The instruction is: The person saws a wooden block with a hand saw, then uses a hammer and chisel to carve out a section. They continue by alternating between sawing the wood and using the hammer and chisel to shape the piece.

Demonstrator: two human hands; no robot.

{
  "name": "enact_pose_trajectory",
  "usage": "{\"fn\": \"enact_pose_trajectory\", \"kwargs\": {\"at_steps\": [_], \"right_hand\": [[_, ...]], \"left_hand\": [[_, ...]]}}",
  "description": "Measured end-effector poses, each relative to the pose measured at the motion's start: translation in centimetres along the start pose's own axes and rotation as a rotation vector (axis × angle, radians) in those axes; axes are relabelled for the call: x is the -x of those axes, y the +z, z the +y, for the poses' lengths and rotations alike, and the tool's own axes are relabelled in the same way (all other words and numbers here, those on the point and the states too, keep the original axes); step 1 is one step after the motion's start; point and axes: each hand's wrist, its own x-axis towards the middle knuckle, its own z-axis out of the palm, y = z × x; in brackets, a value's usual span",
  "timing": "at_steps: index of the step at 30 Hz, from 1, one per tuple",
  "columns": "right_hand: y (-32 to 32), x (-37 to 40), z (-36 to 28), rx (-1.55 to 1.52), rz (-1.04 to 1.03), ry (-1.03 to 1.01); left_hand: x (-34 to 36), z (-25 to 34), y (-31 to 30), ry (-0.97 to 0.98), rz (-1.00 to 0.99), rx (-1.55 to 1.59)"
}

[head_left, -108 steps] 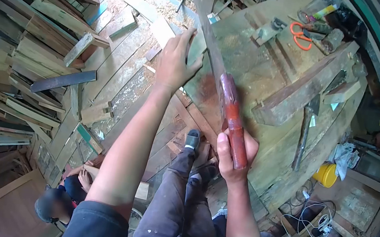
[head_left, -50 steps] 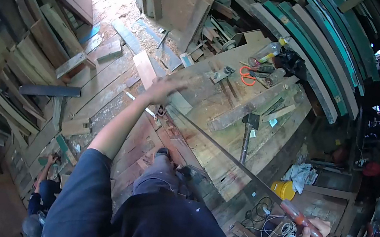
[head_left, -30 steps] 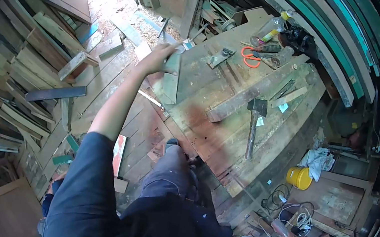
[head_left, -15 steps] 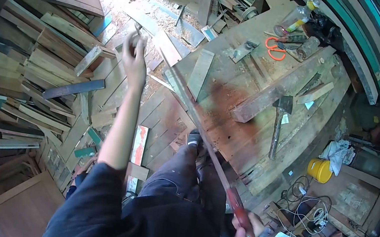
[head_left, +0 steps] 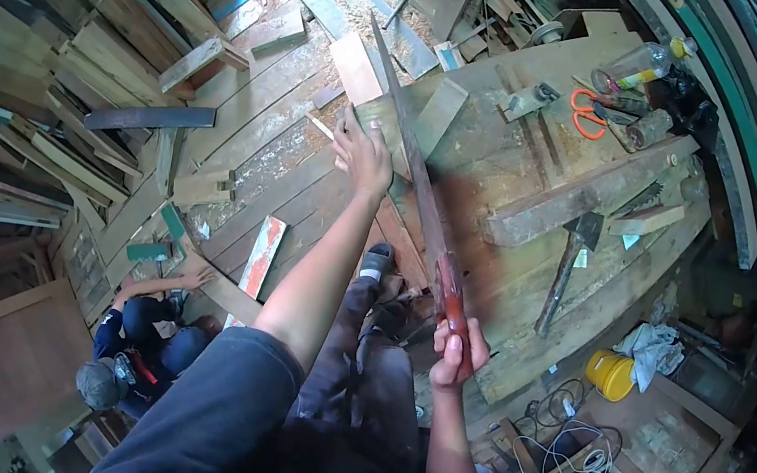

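My right hand (head_left: pixel 459 354) is closed around the reddish handle of a long, tapering handsaw (head_left: pixel 422 189). Its blade points up and away across the edge of the workbench. Beside the blade, my left hand (head_left: pixel 362 155) lies at the edge of a wooden board (head_left: pixel 389 119), fingers bent over it; part of the board is hidden by the hand and the saw. A pale wood strip (head_left: pixel 320 127) shows just left of my fingers. Another loose board (head_left: pixel 440 116) rests on the workbench, right of the blade.
On the workbench (head_left: pixel 593 285) lie a hammer (head_left: pixel 570 270), a thick beam (head_left: pixel 589 193), orange-handled scissors (head_left: pixel 587 116) and a plastic bottle (head_left: pixel 636 67). Stacked planks (head_left: pixel 101 86) line the left. A person (head_left: pixel 148 338) crouches at lower left. A yellow bucket (head_left: pixel 610 375) and cables stand right.
My left hand has come down from the air onto the board. The saw has swung more upright, its handle shifting left and up with my right hand. The crouching person has come into fuller view.
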Motion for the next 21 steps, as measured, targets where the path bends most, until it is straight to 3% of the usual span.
{"fn": "enact_pose_trajectory", "kwargs": {"at_steps": [2,4,8,11,21], "right_hand": [[0.0,0.2,2.4,-0.006,-0.001,-0.025],[0.0,0.2,3.8,0.007,-0.02,-0.072],[-0.3,0.3,5.1,-0.056,-0.088,-0.049],[0.1,-0.2,3.9,-0.077,-0.106,-0.085],[0.5,0.4,4.4,-0.117,-0.094,-0.076]], "left_hand": [[-0.3,-0.5,0.3,-0.024,-0.019,-0.006],[-0.9,-0.6,0.3,0.132,0.025,-0.042],[-1.8,0.4,0.1,0.227,0.036,-0.131],[-1.9,0.8,0.2,0.179,-0.028,-0.096],[-1.7,1.2,1.5,0.027,0.071,-0.097]]}}
